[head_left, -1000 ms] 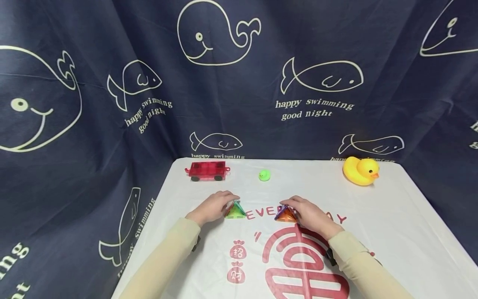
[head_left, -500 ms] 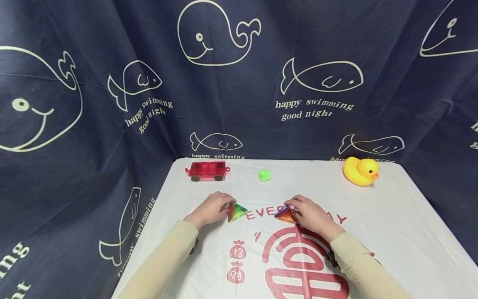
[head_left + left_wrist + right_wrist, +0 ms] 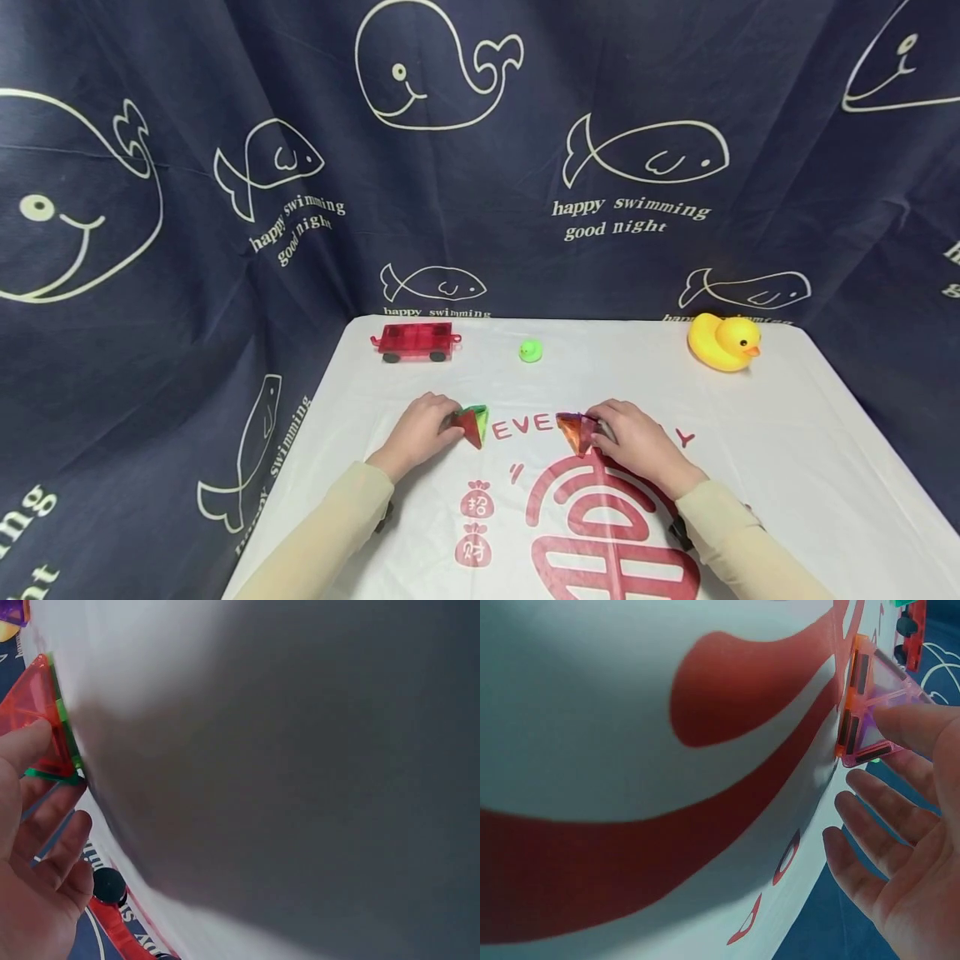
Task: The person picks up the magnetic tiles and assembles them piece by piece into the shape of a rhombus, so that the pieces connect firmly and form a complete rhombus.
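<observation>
My left hand [image 3: 422,433] pinches a small pyramid of translucent magnetic tiles [image 3: 472,425], with a red face and green faces showing. In the left wrist view the thumb presses the red tile [image 3: 36,694], fingers behind it. A short way to the right, my right hand [image 3: 637,442] pinches a second pyramid of magnetic tiles [image 3: 573,433], orange with pink and purple sides. Its pink tile [image 3: 889,690] lies under the thumb in the right wrist view, while the other fingers spread loosely. Both pyramids point a corner toward me, just over the printed lettering, apart from each other.
Along the back of the white-covered table [image 3: 630,367] stand a red toy wagon [image 3: 415,342], a small green duck [image 3: 531,351] and a larger yellow duck [image 3: 722,342] at the right. A dark blue curtain [image 3: 510,225] hangs behind.
Both pyramids have been turned in the fingers: the left one now shows its red face instead of green, the right one points downward with pink showing. The right hand has shifted slightly right.
</observation>
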Tool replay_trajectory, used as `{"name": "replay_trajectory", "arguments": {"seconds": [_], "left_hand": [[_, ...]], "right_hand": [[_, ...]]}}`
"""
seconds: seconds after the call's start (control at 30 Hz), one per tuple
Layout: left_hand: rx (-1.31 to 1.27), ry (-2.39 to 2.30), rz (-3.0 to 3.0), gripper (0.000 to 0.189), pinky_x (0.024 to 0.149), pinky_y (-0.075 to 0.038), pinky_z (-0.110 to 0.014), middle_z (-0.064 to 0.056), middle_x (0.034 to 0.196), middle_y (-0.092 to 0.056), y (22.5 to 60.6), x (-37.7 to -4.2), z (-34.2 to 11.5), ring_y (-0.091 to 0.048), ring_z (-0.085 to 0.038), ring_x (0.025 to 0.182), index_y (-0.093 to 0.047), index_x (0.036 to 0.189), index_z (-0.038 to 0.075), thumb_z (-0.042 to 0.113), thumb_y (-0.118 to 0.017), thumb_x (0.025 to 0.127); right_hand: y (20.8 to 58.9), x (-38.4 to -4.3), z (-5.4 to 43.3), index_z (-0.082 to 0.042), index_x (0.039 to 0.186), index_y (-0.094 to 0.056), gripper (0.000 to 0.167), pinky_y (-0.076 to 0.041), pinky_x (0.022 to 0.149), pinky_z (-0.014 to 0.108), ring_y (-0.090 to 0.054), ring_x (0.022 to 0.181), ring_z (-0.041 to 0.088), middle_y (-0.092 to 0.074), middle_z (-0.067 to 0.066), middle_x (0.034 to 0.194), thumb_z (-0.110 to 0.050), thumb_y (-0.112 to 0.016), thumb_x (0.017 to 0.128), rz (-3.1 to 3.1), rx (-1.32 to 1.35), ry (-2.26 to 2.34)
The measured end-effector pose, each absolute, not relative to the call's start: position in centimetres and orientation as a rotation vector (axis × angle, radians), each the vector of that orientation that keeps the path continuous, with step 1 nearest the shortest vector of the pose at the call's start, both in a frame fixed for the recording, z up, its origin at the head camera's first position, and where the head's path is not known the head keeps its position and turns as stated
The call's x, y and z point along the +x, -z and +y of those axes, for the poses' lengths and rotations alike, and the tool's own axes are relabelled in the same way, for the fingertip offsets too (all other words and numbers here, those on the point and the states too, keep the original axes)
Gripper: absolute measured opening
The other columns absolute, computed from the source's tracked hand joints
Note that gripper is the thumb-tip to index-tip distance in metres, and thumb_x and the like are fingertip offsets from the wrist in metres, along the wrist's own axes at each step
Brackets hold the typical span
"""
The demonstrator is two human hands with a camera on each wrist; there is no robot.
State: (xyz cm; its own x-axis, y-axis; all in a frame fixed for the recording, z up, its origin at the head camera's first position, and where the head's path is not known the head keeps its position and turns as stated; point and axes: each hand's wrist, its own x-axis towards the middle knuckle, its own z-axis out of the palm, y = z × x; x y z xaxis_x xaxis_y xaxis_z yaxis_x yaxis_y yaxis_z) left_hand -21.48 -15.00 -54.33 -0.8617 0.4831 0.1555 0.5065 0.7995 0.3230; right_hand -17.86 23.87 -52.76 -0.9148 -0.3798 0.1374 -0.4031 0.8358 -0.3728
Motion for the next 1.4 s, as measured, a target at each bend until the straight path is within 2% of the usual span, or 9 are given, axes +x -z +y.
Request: {"name": "replay_trajectory", "arguments": {"seconds": [0.13, 0.33, 0.43, 1.4], "left_hand": [[-0.776, 0.567, -2.908, 0.032, 0.087, -0.052, -0.038, 0.001, 0.101, -0.073, 54.5, -21.3, -15.0, -0.061, -0.016, 0.091, -0.075, 0.113, 0.012, 0.031, -0.085, 0.090], [-0.759, 0.689, -2.976, 0.044, 0.102, -0.050, -0.041, -0.003, 0.121, -0.072, 54.2, -21.3, -14.7, -0.064, -0.021, 0.115, -0.070, 0.130, 0.009, 0.026, -0.083, 0.092], [-0.786, 0.734, -2.991, 0.043, 0.105, -0.049, -0.042, -0.005, 0.124, -0.072, 54.0, -21.2, -14.3, -0.064, -0.023, 0.118, -0.069, 0.132, 0.008, 0.021, -0.082, 0.093], [-0.966, 0.734, -2.882, 0.036, 0.102, -0.050, -0.036, -0.003, 0.118, -0.073, 54.6, -20.8, -8.8, -0.066, -0.019, 0.112, -0.071, 0.128, 0.010, 0.025, -0.079, 0.096]], "right_hand": [[52.8, -17.9, 23.9, -0.004, 0.119, -0.070, 0.042, -0.054, 0.095, 0.055, -0.066, 0.106, 0.032, -0.070, 0.012, 0.114, -0.025, -0.087, 0.087, -2.963, 0.607, -0.641], [52.7, -18.0, 23.9, -0.003, 0.134, -0.066, 0.055, -0.051, 0.100, 0.056, -0.065, 0.118, 0.035, -0.069, 0.015, 0.127, -0.024, -0.086, 0.087, -2.997, 0.630, -0.701], [52.7, -18.1, 23.6, -0.004, 0.136, -0.066, 0.055, -0.051, 0.100, 0.055, -0.065, 0.119, 0.034, -0.069, 0.014, 0.128, -0.022, -0.086, 0.088, -2.991, 0.677, -0.717], [52.5, -18.6, 19.4, -0.007, 0.130, -0.071, 0.045, -0.053, 0.097, 0.050, -0.069, 0.110, 0.027, -0.073, 0.008, 0.120, -0.019, -0.085, 0.089, -2.918, 0.769, -0.748]]}}
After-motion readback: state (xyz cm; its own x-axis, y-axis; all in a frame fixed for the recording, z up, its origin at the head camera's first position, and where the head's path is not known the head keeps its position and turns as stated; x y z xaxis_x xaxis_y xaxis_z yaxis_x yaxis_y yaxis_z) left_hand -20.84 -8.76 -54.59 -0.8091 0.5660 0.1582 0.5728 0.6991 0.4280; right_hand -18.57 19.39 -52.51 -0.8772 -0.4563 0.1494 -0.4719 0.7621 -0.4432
